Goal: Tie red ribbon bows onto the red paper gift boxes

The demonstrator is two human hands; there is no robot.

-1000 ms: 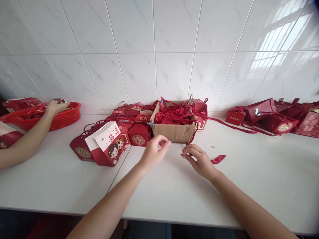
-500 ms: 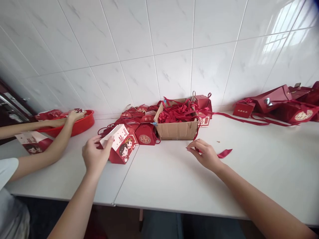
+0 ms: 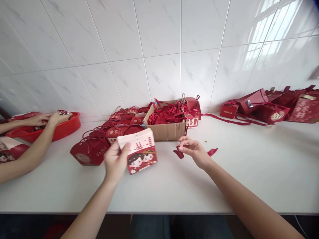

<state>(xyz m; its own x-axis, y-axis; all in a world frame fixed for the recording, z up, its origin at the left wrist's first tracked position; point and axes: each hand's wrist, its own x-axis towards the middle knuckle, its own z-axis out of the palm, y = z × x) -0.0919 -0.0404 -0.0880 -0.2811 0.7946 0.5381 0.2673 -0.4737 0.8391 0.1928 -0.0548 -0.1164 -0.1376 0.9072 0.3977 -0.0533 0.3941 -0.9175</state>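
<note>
My left hand grips a red and white gift box printed with a cartoon couple, lifted just above the white table. To its right my right hand pinches a short red ribbon, whose other end trails on the table behind the hand. Behind both hands stands an open cardboard box heaped with red ribbons.
Several closed red gift boxes cluster left of the cardboard box. Another person's hands reach into a red basin at far left. More red boxes and bags line the tiled wall at right.
My left hand swung left, took the cartoon-couple box from the cluster and brought it to the middle. My right hand lifted the ribbon slightly. The view shifted.
</note>
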